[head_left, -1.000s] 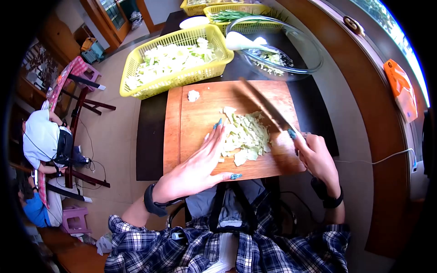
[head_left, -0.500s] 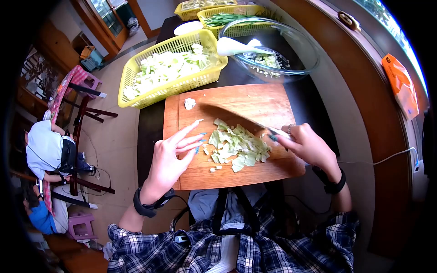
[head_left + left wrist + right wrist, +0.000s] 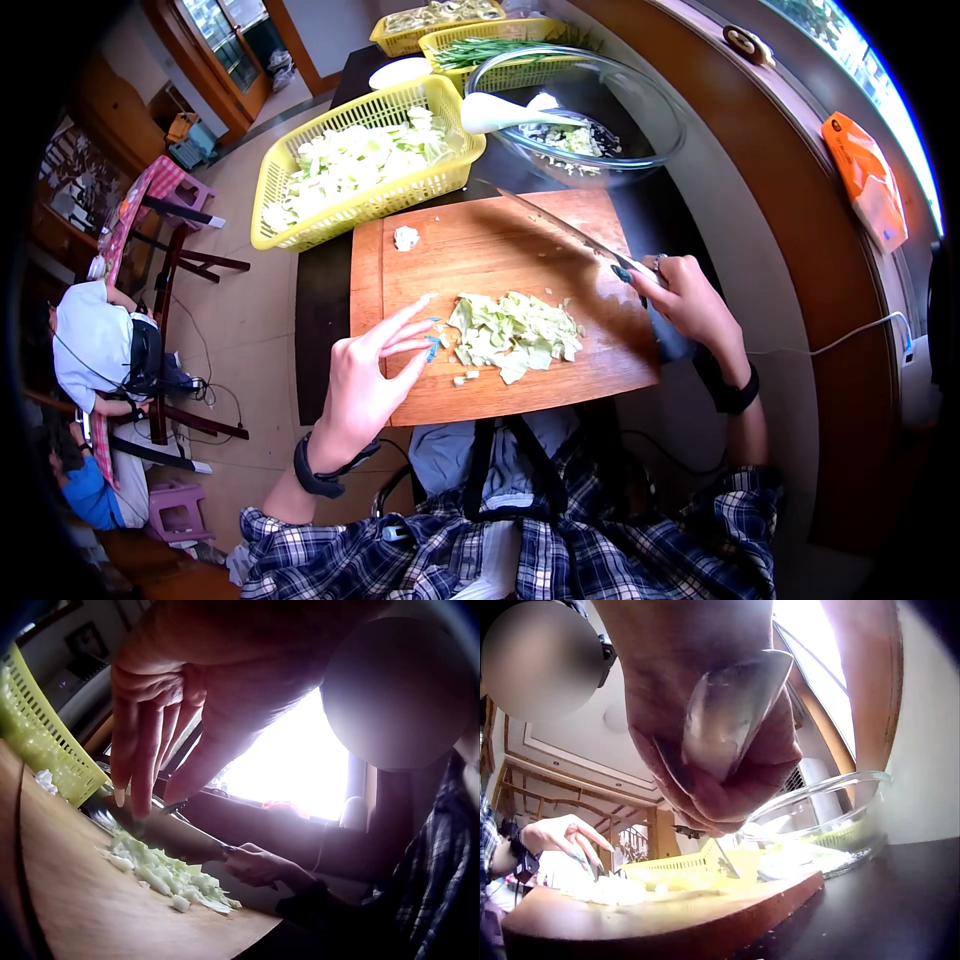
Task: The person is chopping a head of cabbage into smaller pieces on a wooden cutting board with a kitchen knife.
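Observation:
A pile of chopped cabbage (image 3: 515, 335) lies on the wooden cutting board (image 3: 440, 395). My right hand (image 3: 690, 300) grips the handle of a kitchen knife (image 3: 572, 230), whose blade slants over the far right part of the board, beyond the pile. In the right wrist view the knife's metallic handle end (image 3: 727, 712) pokes out of the fist. My left hand (image 3: 368, 375) hovers over the board's left side with fingers extended and bent slightly down, its fingertips close to the pile's left edge and nothing held. A small white scrap (image 3: 406, 238) sits near the board's far left corner.
Behind the board stand a yellow basket (image 3: 262, 215) of cut cabbage and a glass bowl (image 3: 660, 155) with chopped bits and a white spoon-like utensil (image 3: 490, 113). Further back is a basket of green stalks (image 3: 475, 50). Two people (image 3: 95, 340) sit at the left.
My left hand has come off the pile and moved left. The knife swung in low beside the cabbage, then drew away toward the far right. The pile sits more compact.

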